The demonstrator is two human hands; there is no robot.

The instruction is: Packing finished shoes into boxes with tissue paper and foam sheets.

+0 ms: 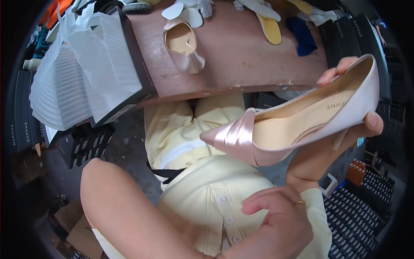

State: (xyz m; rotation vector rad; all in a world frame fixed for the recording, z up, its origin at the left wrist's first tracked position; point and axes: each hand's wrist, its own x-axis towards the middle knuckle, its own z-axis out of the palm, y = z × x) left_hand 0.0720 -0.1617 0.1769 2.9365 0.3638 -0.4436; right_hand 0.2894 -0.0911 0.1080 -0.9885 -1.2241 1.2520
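Note:
My right hand [370, 123] is raised at the right, closed around the heel end of a pale pink satin high-heeled pump [276, 140]. The shoe is tilted, its pleated pointed toe toward the left and its beige insole facing up. My left hand [278, 216] hangs before my chest near my right arm, loosely curled, with no object visible in it and some fingers hidden. On the table [241, 56] lies a matching shoe [181, 45], its opening up, apart from both hands.
An open dark shoebox [138, 64] holding white tissue and ribbed padding [64, 86] stands at the table's left. White pads [192, 17], yellow insoles [270, 30] and a dark blue cloth [302, 36] lie farther back. Black boxes [340, 36] stand right; patterned crates [366, 211] are below.

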